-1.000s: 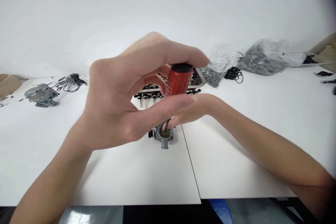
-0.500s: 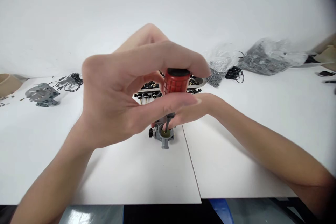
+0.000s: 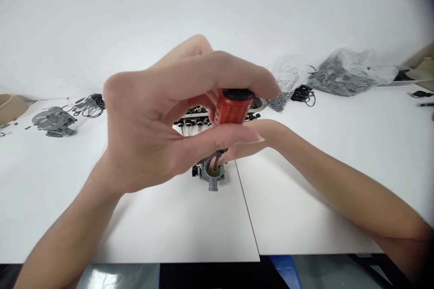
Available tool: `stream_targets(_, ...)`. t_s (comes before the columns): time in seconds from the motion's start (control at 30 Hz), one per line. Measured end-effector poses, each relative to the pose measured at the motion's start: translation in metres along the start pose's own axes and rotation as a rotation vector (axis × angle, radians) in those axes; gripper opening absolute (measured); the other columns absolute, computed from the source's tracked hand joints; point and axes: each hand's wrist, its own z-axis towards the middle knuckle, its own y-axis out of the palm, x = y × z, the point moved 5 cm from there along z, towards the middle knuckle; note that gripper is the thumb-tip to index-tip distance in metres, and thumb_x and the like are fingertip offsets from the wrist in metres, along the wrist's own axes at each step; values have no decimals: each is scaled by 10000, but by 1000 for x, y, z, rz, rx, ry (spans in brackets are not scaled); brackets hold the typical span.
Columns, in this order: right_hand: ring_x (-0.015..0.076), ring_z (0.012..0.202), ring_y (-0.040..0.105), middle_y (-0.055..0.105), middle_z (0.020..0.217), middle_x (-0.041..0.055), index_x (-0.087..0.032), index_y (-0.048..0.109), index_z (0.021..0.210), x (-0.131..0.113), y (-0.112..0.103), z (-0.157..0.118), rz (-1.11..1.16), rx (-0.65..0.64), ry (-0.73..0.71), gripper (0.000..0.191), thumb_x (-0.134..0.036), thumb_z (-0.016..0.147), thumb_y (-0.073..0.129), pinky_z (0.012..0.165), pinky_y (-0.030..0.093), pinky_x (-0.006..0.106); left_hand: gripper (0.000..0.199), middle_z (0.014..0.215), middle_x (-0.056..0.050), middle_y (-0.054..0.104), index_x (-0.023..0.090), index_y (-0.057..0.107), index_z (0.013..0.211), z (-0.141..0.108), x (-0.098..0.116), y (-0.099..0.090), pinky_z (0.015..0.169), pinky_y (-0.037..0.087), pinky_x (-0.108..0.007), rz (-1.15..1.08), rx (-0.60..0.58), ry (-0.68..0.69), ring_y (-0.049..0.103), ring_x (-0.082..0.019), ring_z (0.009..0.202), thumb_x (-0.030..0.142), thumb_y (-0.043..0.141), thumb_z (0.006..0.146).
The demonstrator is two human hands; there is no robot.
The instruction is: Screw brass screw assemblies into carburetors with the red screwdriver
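Observation:
My left hand [image 3: 159, 113] is closed around the red handle of a screwdriver [image 3: 233, 112], whose end is capped in black. The dark shaft slants down into the round opening of a grey metal carburetor [image 3: 213, 184], where its tip meets the yellowish inside. Behind that, my right hand [image 3: 252, 144] reaches in from the right and holds the carburetor against the white table. Most of its fingers are hidden by my left hand; one fingertip shows beside the opening. A black knob sticks out from the carburetor's left side.
Behind my hands lies a metal tray [image 3: 262, 103] of small brass-and-black parts, with several more parts [image 3: 189, 127] lined up before it. Another grey carburetor [image 3: 56, 121] stands at left near black cables [image 3: 96, 101]. Plastic bags [image 3: 351, 72] and black cables [image 3: 303, 95] lie back right.
The screwdriver's handle has tilted and shifted slightly right, with my left fingers moving along with it. The tip stays in the carburetor's opening. My right hand has hardly moved.

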Motion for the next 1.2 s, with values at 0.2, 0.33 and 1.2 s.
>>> stream_targets(0.2,193,1167,556,599,1272,41,-187,604,1204,-1,3,0,65,-74,-62,348,-199,861,545,946,463,271,402,1048,-75,688,190,630,1218,-3,-6,-1,769,653,-395,-130,-83,-56,675,-238,995,104,643,826)
stream_targets(0.33,216,1139,577,625,1236,33,-212,633,1184,1,1,1,22,-46,-21,338,-227,850,581,928,474,298,405,1051,-28,676,332,612,1222,-2,-1,1,691,643,-319,-97,-100,-19,693,-186,876,236,671,833)
stream_targets(1.2,249,1181,541,625,1228,36,-222,639,1177,0,0,1,-19,-11,-15,357,-244,824,595,975,463,356,588,917,-66,618,403,514,1313,1,15,-3,608,597,-401,-92,-91,-58,653,-222,773,673,556,793)
